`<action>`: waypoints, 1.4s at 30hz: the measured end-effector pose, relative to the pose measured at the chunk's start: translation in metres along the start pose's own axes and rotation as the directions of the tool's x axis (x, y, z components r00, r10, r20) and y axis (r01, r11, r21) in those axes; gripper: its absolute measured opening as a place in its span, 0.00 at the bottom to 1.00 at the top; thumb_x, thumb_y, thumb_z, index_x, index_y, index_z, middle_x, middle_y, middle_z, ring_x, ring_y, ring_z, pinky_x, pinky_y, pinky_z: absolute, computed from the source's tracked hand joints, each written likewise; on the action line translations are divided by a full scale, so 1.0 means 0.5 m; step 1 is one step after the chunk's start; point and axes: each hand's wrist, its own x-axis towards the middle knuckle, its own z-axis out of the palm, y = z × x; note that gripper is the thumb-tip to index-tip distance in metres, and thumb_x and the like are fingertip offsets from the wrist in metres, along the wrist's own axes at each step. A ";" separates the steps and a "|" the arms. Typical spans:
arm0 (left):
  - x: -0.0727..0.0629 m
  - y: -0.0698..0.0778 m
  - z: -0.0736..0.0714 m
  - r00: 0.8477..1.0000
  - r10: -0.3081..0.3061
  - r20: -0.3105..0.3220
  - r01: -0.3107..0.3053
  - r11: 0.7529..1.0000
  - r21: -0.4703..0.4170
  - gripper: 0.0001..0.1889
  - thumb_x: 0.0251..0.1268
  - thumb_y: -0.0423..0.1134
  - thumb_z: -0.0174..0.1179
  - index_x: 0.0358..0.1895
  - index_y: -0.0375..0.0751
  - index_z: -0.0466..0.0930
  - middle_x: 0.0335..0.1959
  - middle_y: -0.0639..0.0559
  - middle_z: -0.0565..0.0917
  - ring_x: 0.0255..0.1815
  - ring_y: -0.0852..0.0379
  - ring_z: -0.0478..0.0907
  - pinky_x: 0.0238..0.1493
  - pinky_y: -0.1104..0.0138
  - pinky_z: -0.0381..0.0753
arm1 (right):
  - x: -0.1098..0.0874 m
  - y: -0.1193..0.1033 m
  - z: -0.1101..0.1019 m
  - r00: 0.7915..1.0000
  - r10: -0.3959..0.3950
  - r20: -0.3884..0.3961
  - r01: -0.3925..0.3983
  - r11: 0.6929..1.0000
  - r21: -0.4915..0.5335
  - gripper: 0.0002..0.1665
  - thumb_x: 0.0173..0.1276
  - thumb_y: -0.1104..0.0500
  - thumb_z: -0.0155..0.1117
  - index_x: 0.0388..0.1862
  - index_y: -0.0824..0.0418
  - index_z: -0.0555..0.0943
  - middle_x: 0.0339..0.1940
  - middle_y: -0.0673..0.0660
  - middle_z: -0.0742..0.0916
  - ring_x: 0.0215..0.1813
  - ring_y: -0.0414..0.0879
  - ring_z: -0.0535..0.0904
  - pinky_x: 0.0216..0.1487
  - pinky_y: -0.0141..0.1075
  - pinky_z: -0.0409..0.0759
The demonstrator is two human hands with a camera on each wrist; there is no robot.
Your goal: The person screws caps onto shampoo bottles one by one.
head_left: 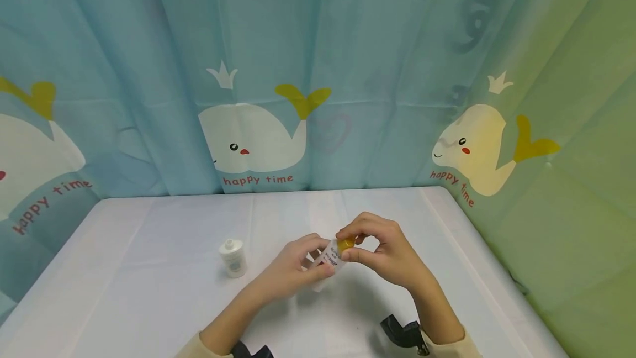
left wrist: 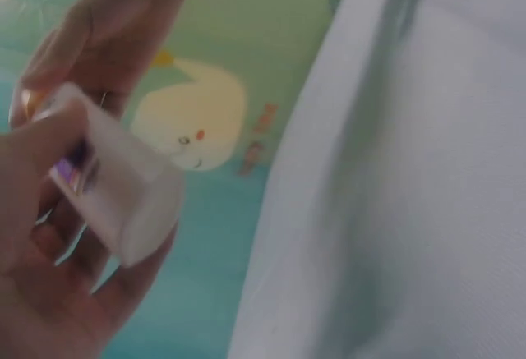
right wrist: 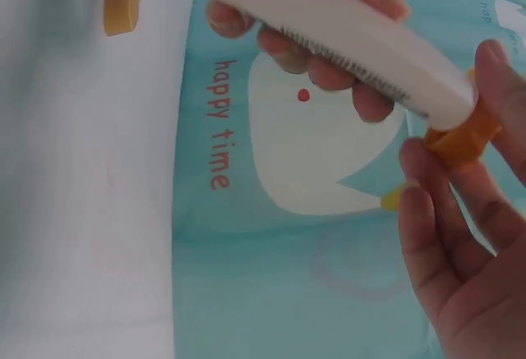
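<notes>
My left hand (head_left: pixel 295 269) holds a white plastic bottle (head_left: pixel 328 258) with dark print, tilted above the table with its top toward the right. The thumb lies on the near side and the fingers go behind. In the left wrist view the base of the bottle (left wrist: pixel 152 211) faces the camera. With thumb and fingertips my right hand (head_left: pixel 390 250) pinches an orange-yellow cap (head_left: pixel 345 243) at the bottle's mouth. The right wrist view shows this cap (right wrist: pixel 462 139) right at the bottle's narrow end, its rim turned partly to the camera.
A second white bottle (head_left: pixel 233 258) stands upright on the white-covered table (head_left: pixel 164 269), left of my left hand. Another orange-yellow cap (right wrist: pixel 122 6) shows on the white surface in the right wrist view. A blue-green curtain (head_left: pixel 358 26) with whale prints hangs behind the table and along its right side.
</notes>
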 end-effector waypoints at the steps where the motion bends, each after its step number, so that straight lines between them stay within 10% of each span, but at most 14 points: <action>1: 0.000 0.001 0.002 1.000 0.009 -0.023 -0.008 0.999 0.032 0.13 0.70 0.44 0.63 0.54 0.48 0.80 0.41 0.57 0.79 0.42 0.59 0.76 0.44 0.65 0.84 | 0.000 -0.001 0.001 1.000 0.018 -0.004 -0.018 1.000 -0.018 0.21 0.52 0.68 0.79 0.45 0.54 0.85 0.39 0.49 0.87 0.40 0.41 0.81 0.39 0.35 0.81; 10: 0.002 0.011 0.012 0.983 0.054 -0.177 -0.001 0.959 0.282 0.15 0.66 0.47 0.67 0.53 0.47 0.81 0.38 0.63 0.76 0.36 0.66 0.72 0.35 0.72 0.77 | 0.002 -0.005 0.017 0.987 0.115 -0.114 -0.133 0.977 -0.164 0.15 0.54 0.57 0.80 0.41 0.50 0.85 0.36 0.43 0.86 0.35 0.37 0.80 0.36 0.32 0.80; 17: 0.002 0.014 0.016 0.949 0.219 -0.226 -0.045 0.806 0.590 0.17 0.60 0.45 0.71 0.50 0.46 0.81 0.35 0.61 0.74 0.34 0.66 0.66 0.31 0.74 0.70 | 0.003 -0.002 0.033 0.967 0.164 -0.194 -0.206 0.953 -0.221 0.13 0.55 0.56 0.80 0.36 0.51 0.83 0.29 0.42 0.84 0.28 0.36 0.78 0.30 0.32 0.81; 29: 0.001 0.008 0.021 0.917 0.316 -0.242 -0.082 0.745 0.662 0.17 0.60 0.45 0.71 0.51 0.45 0.82 0.34 0.59 0.74 0.33 0.64 0.67 0.29 0.76 0.70 | 0.003 -0.011 0.032 0.949 0.258 -0.179 -0.282 0.951 -0.124 0.12 0.58 0.61 0.77 0.40 0.53 0.85 0.29 0.46 0.86 0.27 0.38 0.79 0.28 0.33 0.81; 32: 0.004 0.012 0.028 0.915 0.256 -0.311 -0.024 0.806 0.592 0.17 0.58 0.44 0.72 0.51 0.47 0.83 0.35 0.60 0.76 0.34 0.64 0.69 0.31 0.74 0.73 | 0.002 -0.007 0.028 0.944 0.287 -0.164 -0.304 0.949 -0.087 0.15 0.60 0.60 0.76 0.46 0.52 0.85 0.34 0.47 0.87 0.31 0.40 0.82 0.33 0.35 0.83; 37: 0.012 0.011 0.029 0.901 -0.038 -0.433 0.148 0.963 0.225 0.16 0.63 0.41 0.69 0.53 0.51 0.81 0.42 0.64 0.80 0.41 0.65 0.76 0.41 0.68 0.81 | -0.002 0.006 0.023 0.912 0.396 -0.105 -0.401 0.915 -0.036 0.21 0.65 0.55 0.72 0.57 0.49 0.81 0.43 0.49 0.87 0.39 0.42 0.85 0.40 0.37 0.84; 42: 0.031 -0.006 0.026 0.893 -0.166 -0.418 0.170 0.985 -0.026 0.17 0.64 0.42 0.68 0.55 0.51 0.79 0.48 0.59 0.83 0.46 0.58 0.80 0.47 0.61 0.84 | -0.008 0.026 0.029 0.853 0.522 -0.019 -0.521 0.853 0.020 0.19 0.67 0.50 0.71 0.55 0.50 0.81 0.42 0.51 0.88 0.38 0.48 0.86 0.38 0.38 0.84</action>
